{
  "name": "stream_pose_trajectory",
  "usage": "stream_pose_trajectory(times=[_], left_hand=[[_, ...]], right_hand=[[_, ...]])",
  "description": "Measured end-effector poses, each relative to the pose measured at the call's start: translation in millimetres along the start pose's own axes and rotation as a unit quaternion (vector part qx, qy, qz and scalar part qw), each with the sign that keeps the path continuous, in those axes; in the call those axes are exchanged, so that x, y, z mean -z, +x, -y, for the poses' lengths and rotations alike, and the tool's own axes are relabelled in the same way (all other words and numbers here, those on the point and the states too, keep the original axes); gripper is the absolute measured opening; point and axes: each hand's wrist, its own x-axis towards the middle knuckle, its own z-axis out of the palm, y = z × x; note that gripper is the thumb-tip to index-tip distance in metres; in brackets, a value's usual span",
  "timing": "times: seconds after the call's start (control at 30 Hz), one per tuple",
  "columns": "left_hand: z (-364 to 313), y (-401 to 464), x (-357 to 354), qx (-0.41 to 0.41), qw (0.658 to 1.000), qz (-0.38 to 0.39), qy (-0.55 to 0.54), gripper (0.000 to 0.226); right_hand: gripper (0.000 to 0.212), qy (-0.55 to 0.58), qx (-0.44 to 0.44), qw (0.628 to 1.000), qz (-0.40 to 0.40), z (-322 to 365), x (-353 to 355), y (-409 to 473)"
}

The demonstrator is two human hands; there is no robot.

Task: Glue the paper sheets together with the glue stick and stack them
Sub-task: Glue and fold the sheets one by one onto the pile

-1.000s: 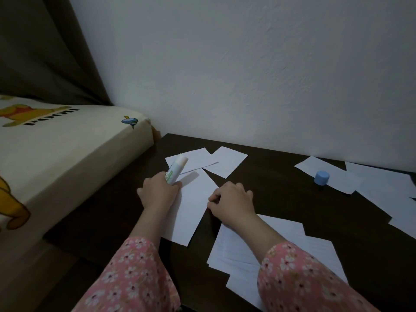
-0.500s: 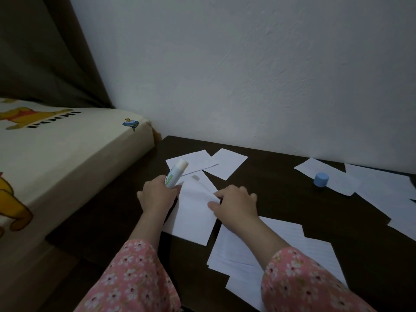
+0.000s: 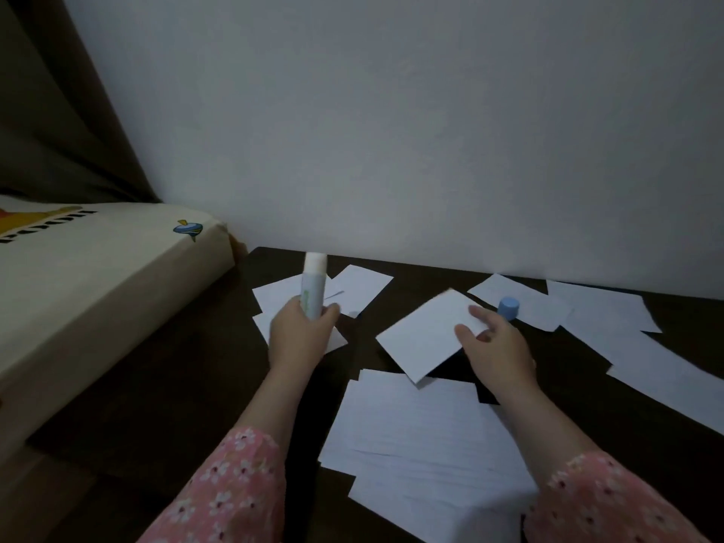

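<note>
The left hand (image 3: 299, 335) has its grip curled round the uncapped glue stick (image 3: 313, 286), held upright over loose sheets at eleven o'clock on the dark bench (image 3: 188, 378). The right hand (image 3: 495, 346) pinches a single paper sheet (image 3: 425, 333) (lifted, tilted) beside the blue cap (image 3: 508, 307) at one o'clock. A stack of sheets (image 3: 415, 440) lies at six o'clock.

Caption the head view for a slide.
Left hand grips an uncapped glue stick upright; right hand holds a paper sheet above the dark table.
</note>
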Motion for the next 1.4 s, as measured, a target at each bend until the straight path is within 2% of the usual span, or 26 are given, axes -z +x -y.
stream_pose_trajectory(times=[0.1, 0.2, 0.33, 0.4, 0.6, 0.8, 0.97, 1.1, 1.17, 1.27, 1.33, 1.4], left_hand=[[-25.4, -31.3, -27.3, -0.066, 0.991, 0.115, 0.028, 0.039], [-30.7, -54.2, -51.5, -0.083, 0.972, 0.203, 0.08, 0.039], [-25.1, -62.2, -58.1, -0.078, 0.954, 0.224, 0.183, 0.056], [-23.6, -59.5, -53.3, -0.075, 0.949, 0.238, 0.193, 0.062], [-19.8, -57.4, -39.2, -0.087, 0.936, 0.282, 0.192, 0.066], [-22.9, -60.1, -37.2, -0.106, 0.919, 0.299, 0.233, 0.062], [-27.0, -61.6, -44.4, -0.133, 0.947, 0.238, 0.169, 0.039], [-36.5, -62.7, -50.7, -0.121, 0.951, 0.253, 0.128, 0.033], [-44.4, -64.5, -50.3, -0.099, 0.951, 0.284, 0.07, 0.041], [-55.2, -68.0, -51.6, -0.14, 0.951, 0.274, 0.016, 0.051], [-61.1, -69.8, -55.6, -0.155, 0.956, 0.248, -0.033, 0.044], [-65.9, -72.4, -61.3, -0.136, 0.955, 0.237, -0.113, 0.034]], right_hand=[[0.043, -0.087, -0.025, 0.995, -0.027, -14.4, 13.9, -5.5], [0.041, -0.215, -0.048, 0.975, -0.001, -15.7, 16.1, -6.5], [0.033, -0.345, 0.001, 0.939, 0.002, -18.8, 15.9, -14.6], [0.031, -0.38, 0.019, 0.925, -0.004, -22.8, 16.0, -17.8], [0.045, -0.385, 0.032, 0.922, -0.031, -32.9, 19.9, -17.9], [0.041, -0.359, 0.069, 0.93, -0.043, -39.9, 16.4, -20.6], [0.041, -0.354, 0.077, 0.932, -0.014, -42.6, 17.6, -23.8], [0.042, -0.345, 0.105, 0.933, 0.021, -46.6, 25.6, -24.8], [0.04, -0.308, 0.12, 0.943, 0.029, -49.3, 32.3, -21.8], [0.04, -0.27, 0.144, 0.951, 0.046, -55.9, 43.6, -15.7], [0.044, -0.276, 0.15, 0.947, 0.073, -63.5, 49.4, -12.0], [0.043, -0.269, 0.135, 0.948, 0.099, -70.6, 52.4, -9.2]])
